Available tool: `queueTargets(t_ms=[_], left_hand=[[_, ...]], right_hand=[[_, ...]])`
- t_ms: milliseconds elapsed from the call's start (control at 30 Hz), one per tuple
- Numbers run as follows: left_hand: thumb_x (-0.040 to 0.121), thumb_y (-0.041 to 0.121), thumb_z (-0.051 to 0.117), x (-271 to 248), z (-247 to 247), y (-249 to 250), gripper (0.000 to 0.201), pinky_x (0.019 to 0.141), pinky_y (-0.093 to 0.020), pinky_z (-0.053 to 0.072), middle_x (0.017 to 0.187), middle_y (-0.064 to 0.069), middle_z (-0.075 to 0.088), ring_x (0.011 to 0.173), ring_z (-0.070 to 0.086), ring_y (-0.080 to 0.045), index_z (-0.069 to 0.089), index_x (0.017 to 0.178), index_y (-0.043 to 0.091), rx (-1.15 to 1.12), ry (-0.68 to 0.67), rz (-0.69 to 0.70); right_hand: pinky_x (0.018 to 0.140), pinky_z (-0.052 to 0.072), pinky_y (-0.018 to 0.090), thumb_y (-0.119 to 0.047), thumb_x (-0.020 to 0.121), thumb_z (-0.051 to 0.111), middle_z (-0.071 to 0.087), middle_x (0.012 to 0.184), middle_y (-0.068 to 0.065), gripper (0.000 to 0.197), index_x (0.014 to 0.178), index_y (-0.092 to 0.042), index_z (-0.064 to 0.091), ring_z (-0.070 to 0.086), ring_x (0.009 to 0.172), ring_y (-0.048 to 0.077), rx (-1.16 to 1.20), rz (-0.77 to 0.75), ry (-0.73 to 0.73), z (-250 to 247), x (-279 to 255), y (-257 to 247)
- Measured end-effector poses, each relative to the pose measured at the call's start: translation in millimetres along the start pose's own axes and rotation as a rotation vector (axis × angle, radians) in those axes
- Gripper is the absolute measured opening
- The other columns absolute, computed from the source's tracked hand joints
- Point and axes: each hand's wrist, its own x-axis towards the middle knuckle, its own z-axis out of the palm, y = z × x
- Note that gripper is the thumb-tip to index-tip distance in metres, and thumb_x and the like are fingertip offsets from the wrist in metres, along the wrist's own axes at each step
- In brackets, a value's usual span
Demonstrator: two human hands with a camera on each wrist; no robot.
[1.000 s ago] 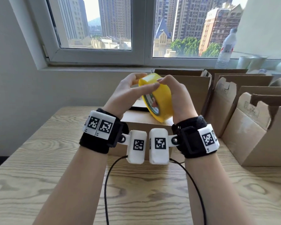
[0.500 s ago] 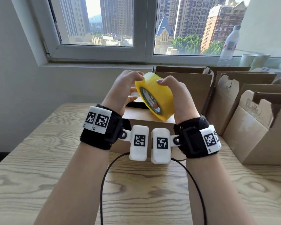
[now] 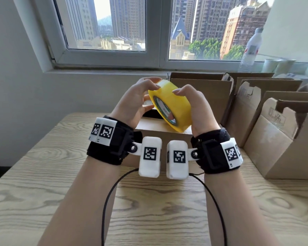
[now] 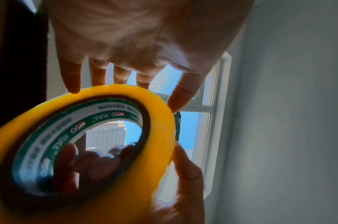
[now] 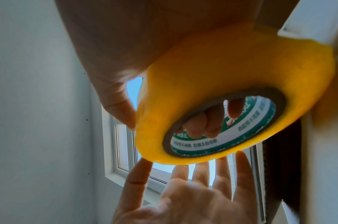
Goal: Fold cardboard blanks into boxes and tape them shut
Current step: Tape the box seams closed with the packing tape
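A yellow tape roll (image 3: pixel 174 102) with a green-and-white core label is held up above a closed cardboard box (image 3: pixel 149 125) on the table. My right hand (image 3: pixel 188 100) grips the roll, thumb on its outer band and fingers through the core (image 4: pixel 99 163). My left hand (image 3: pixel 149 94) is at the roll's upper left rim. Its fingers (image 4: pixel 72 84) are stretched out, and their tips touch the yellow edge (image 5: pixel 183 160). No loose tape end can be made out.
Several open-topped cardboard boxes (image 3: pixel 274 139) stand in a row along the right side, reaching back to the window sill. A water bottle (image 3: pixel 251 48) and cups (image 3: pixel 277 65) are on the sill. Wrist cables (image 3: pixel 110 192) trail over the wooden table (image 3: pixel 43 183).
The roll has tipped and turned a little in the right hand. The left fingers have drawn back from across its top to its upper left rim.
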Motion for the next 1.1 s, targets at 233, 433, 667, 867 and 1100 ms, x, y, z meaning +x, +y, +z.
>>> queueTargets(t_ms=[233, 433, 667, 867, 1100], left_hand=[[0.068, 0.029, 0.059, 0, 2, 1, 0.024, 0.083, -0.034, 0.045, 0.095, 0.001, 0.06, 0.09, 0.055, -0.019, 0.063, 0.091, 0.024, -0.037, -0.025, -0.026], [0.09, 0.019, 0.06, 4, 8, -1, 0.005, 0.092, -0.049, 0.05, 0.088, 0.007, 0.065, 0.093, 0.058, -0.022, 0.058, 0.086, 0.021, -0.048, 0.076, 0.011], [0.083, 0.027, 0.071, 2, -3, 3, 0.004, 0.09, -0.054, 0.054, 0.101, -0.001, 0.069, 0.1, 0.065, -0.026, 0.069, 0.085, 0.025, 0.119, 0.102, -0.037], [0.077, 0.025, 0.071, 1, -17, 12, 0.006, 0.096, -0.044, 0.046, 0.091, 0.004, 0.07, 0.097, 0.063, -0.021, 0.073, 0.083, 0.026, 0.146, -0.085, -0.037], [0.069, 0.022, 0.062, 5, -12, 15, 0.011, 0.067, -0.029, 0.048, 0.066, 0.0, 0.061, 0.064, 0.059, -0.018, 0.071, 0.061, 0.019, -0.024, -0.097, -0.011]], right_hand=[[0.054, 0.048, 0.026, -0.019, 0.081, 0.062, 0.062, 0.05, -0.016, 0.022, 0.06, -0.02, 0.067, 0.063, 0.05, 0.006, -0.019, -0.046, -0.043, -2, -6, -3], [0.071, 0.035, 0.035, -0.033, 0.07, 0.065, 0.046, 0.065, 0.005, 0.02, 0.054, -0.02, 0.064, 0.045, 0.069, 0.019, -0.227, -0.212, 0.069, 3, 7, -5], [0.07, 0.045, 0.038, -0.035, 0.067, 0.064, 0.05, 0.057, -0.008, 0.019, 0.055, -0.02, 0.065, 0.049, 0.066, 0.014, -0.323, -0.218, 0.151, 4, 18, -13], [0.09, 0.049, 0.045, -0.029, 0.052, 0.072, 0.058, 0.09, 0.017, 0.022, 0.068, -0.014, 0.068, 0.058, 0.088, 0.037, 0.002, -0.082, 0.096, -4, 27, -14], [0.077, 0.042, 0.044, -0.024, 0.058, 0.071, 0.047, 0.09, 0.016, 0.027, 0.078, -0.009, 0.063, 0.046, 0.083, 0.03, 0.188, -0.015, 0.048, 6, 33, -12]])
